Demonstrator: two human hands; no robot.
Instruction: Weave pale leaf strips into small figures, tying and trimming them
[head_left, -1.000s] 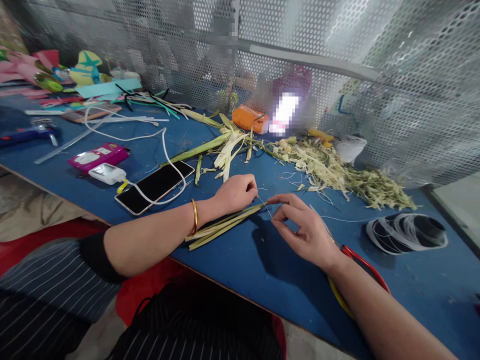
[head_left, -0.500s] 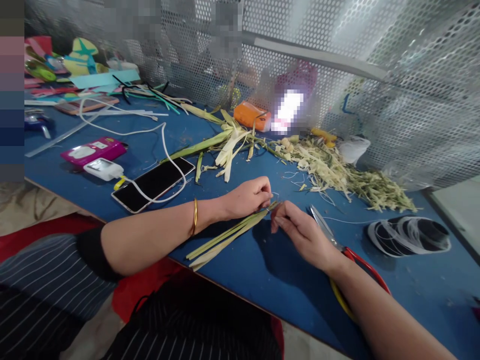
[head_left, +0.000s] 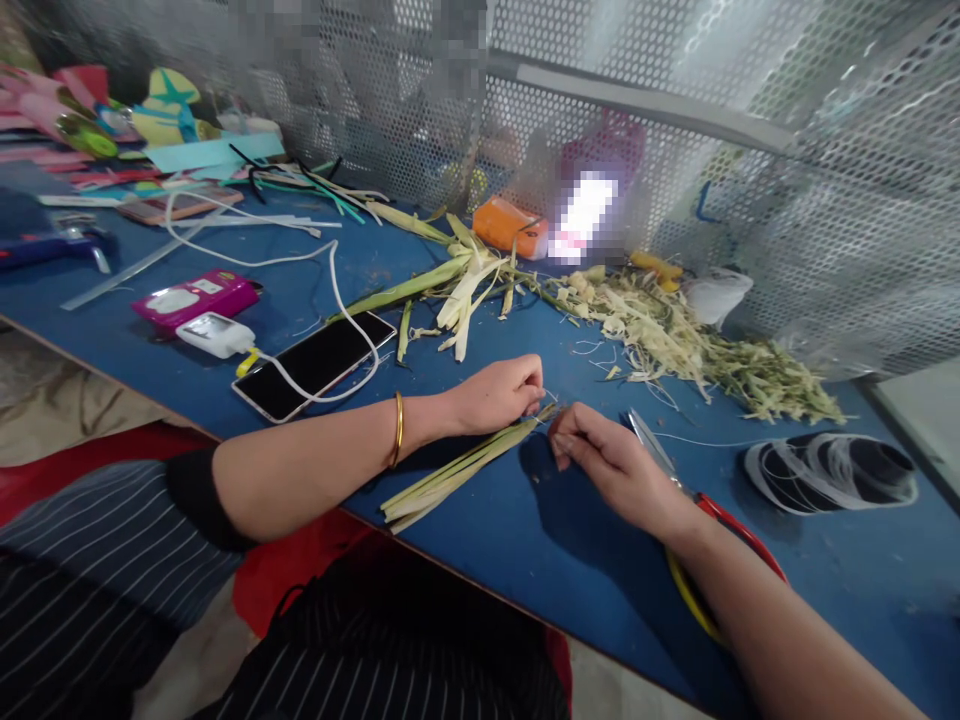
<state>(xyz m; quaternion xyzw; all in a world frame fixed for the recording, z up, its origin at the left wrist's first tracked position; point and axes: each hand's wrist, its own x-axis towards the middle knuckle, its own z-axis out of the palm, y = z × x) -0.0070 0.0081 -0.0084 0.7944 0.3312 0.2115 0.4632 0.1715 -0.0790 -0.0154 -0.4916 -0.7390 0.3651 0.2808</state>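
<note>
A bundle of pale green leaf strips, like corn husk [head_left: 457,475], lies slantwise on the blue table, its narrow tied-looking end between my hands. Just beyond that end, my left hand [head_left: 514,392] is closed in a pinch, with a fine white thread [head_left: 552,397] showing at its fingertips. My right hand [head_left: 604,455] is pinched closed on the near right side of the same end. Whatever thread it grips is too thin to see clearly. Beside my right wrist lie scissors [head_left: 651,447] with red and yellow handles, partly under the forearm.
A black spool of white thread [head_left: 829,475] lies at right. Shredded husk [head_left: 645,330] and longer leaves [head_left: 465,285] are heaped at the back. Leftward are a phone [head_left: 315,365], a white cable, a magenta box [head_left: 196,300] and coloured scraps. A perforated screen [head_left: 675,110] borders the back.
The view has shifted slightly, moving everything a little to the right. The loose ends of the husk bundle have rolled or turned somewhat. Both hands keep nearly the same pinched pose.
</note>
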